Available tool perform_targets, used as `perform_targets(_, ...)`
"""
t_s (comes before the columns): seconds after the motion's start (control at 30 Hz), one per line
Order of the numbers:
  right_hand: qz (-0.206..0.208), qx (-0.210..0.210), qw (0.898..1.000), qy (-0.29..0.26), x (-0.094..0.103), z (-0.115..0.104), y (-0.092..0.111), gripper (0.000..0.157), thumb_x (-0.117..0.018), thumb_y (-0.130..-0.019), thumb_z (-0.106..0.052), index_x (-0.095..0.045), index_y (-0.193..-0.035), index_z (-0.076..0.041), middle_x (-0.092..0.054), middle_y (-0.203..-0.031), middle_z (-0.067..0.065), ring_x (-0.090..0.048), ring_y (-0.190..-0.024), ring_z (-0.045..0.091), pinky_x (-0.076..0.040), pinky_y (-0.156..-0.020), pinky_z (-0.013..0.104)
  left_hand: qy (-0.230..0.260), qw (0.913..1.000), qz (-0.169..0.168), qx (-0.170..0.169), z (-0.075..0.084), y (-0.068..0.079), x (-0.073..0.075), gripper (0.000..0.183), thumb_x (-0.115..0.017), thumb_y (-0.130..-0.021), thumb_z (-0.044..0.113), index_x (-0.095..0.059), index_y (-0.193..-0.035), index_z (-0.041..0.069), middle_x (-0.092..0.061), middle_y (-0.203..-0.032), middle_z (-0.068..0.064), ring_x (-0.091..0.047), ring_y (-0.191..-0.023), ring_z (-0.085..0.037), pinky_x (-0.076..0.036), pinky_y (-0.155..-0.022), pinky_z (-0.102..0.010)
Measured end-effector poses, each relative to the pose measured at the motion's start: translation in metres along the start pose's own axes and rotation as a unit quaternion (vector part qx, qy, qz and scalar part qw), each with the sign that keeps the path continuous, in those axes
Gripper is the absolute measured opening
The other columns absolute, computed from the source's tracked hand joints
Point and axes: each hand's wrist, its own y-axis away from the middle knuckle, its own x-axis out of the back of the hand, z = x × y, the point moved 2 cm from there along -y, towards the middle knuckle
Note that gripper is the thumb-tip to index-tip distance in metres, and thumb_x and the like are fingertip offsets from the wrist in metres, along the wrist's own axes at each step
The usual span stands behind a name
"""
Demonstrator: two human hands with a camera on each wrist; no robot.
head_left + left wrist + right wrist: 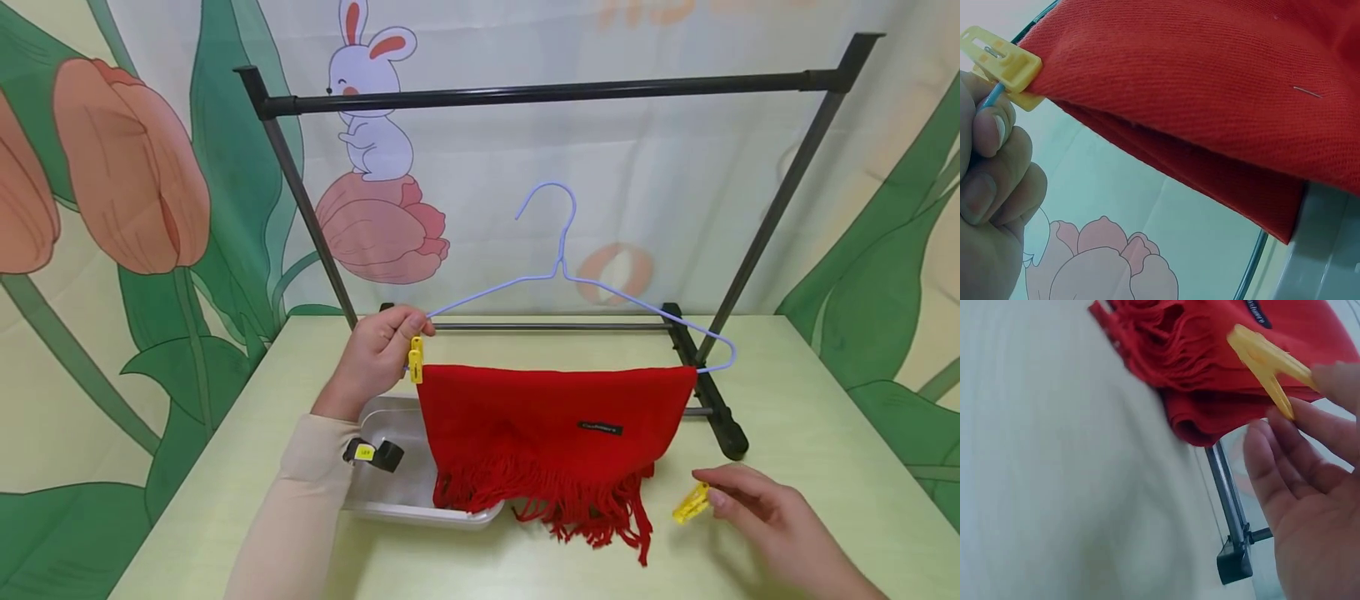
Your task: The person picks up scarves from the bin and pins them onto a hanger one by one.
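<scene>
A red fringed scarf (540, 417) hangs folded over the lower bar of a blue wire hanger (510, 282). My left hand (378, 354) grips the hanger's left end, its fingers curled round the wire in the left wrist view. Right beside those fingers, a yellow clothespin (1007, 59) clamps the scarf's corner to the hanger. My right hand (772, 517) pinches a second yellow clothespin (1266, 365) between thumb and fingers, low and to the right of the scarf. The scarf's right corner meets the hanger without a clothespin on it.
Behind the hanger stands a black metal rack (555, 93) with a high crossbar and a foot (723, 417) at the right. A pale plastic tray (420, 517) sits under the scarf's left side on the light table (247, 500). A printed curtain hangs behind.
</scene>
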Motion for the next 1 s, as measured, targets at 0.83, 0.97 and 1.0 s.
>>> perform_targets(0.83, 0.212, 0.069, 0.97, -0.094, 0.045, -0.064, -0.02, 0.032, -0.076, -0.101, -0.01, -0.074, -0.131, 0.001, -0.073, -0.104, -0.031, -0.071, -0.088, -0.006, -0.056, -0.078, 0.008, -0.009, 0.9999, -0.001, -0.009, -0.001, 0.001, 0.0, 0.024, -0.055, -0.113, 0.016, -0.072, -0.105, 0.001, -0.054, -0.071, -0.01, -0.046, -0.05, -0.018, -0.044, -0.049, -0.024)
perform_targets(0.97, 0.229, 0.109, 0.963, -0.09, 0.059, -0.08, -0.027, 0.028, -0.079, -0.097, -0.004, -0.078, -0.125, 0.0, -0.076, -0.099, -0.029, -0.069, -0.087, -0.006, -0.054, -0.075, 0.007, -0.008, 0.9999, -0.003, -0.009, -0.002, 0.001, 0.0, 0.024, -0.055, -0.114, 0.016, -0.072, -0.104, 0.001, -0.052, -0.069, -0.009, -0.046, -0.049, -0.018, -0.044, -0.048, -0.024)
perform_targets(1.0, 0.233, 0.12, 0.961, -0.089, 0.062, -0.084, -0.029, 0.027, -0.079, -0.096, -0.002, -0.078, -0.124, 0.0, -0.076, -0.098, -0.029, -0.069, -0.086, -0.007, -0.053, -0.075, 0.007, -0.006, 0.9999, -0.005, -0.008, -0.002, 0.001, 0.0, 0.024, -0.055, -0.114, 0.016, -0.072, -0.104, 0.001, -0.052, -0.068, -0.008, -0.046, -0.049, -0.018, -0.044, -0.048, -0.024)
